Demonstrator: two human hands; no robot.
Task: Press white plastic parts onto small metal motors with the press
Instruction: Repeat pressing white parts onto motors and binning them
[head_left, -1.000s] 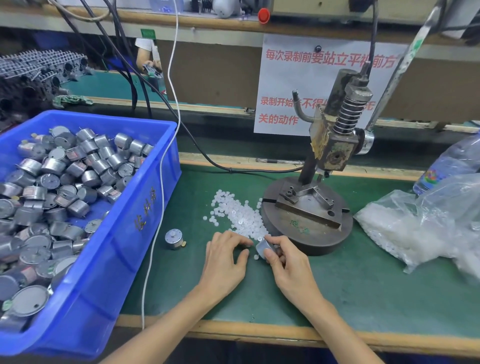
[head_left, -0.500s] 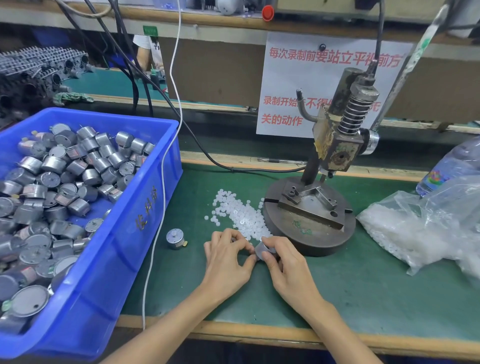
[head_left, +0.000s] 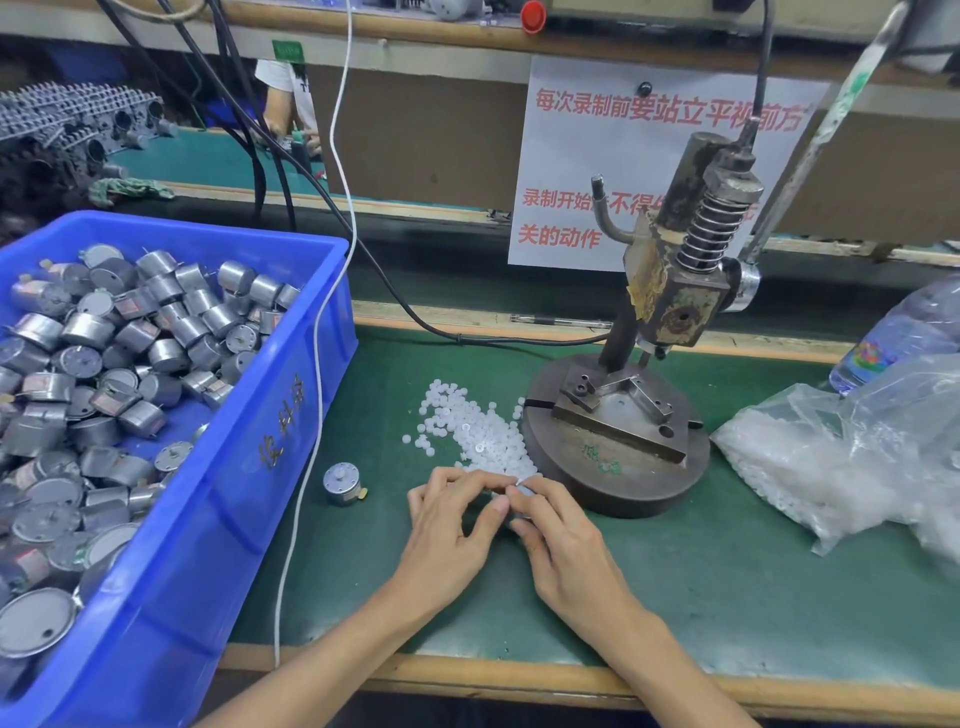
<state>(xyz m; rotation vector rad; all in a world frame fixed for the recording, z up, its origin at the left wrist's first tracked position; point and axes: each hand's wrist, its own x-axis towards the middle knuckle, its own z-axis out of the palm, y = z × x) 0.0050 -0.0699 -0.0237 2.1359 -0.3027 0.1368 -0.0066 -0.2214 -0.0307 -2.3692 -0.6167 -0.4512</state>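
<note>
Both hands, left hand (head_left: 447, 525) and right hand (head_left: 563, 540), pinch a mostly hidden small silver metal motor (head_left: 521, 506), apparently seating a white plastic part; next, carry it to the grey metal press (head_left: 618, 436).

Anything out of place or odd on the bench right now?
One motor stands alone on the green mat, outside the blue bin. The white parts lie loose in a scattered pile beside the press. Nothing looks damaged.
</note>
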